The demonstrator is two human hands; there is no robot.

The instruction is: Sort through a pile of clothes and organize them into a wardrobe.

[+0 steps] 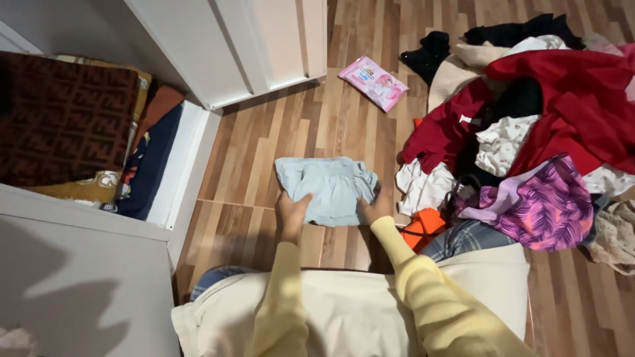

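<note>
Head view: a big heap of mixed red, purple and white clothes (529, 132) sprawls right on the wooden plank floor (317, 119); near it, centre, lies a small pale blue folded garment (331, 188), its near edge pinched by left hand (291, 213) and right hand (376, 208)

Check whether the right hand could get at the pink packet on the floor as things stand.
Probably yes: the right hand rests on the light blue garment, and bare wooden floor lies between it and the pink packet, though it is a long stretch.
</note>
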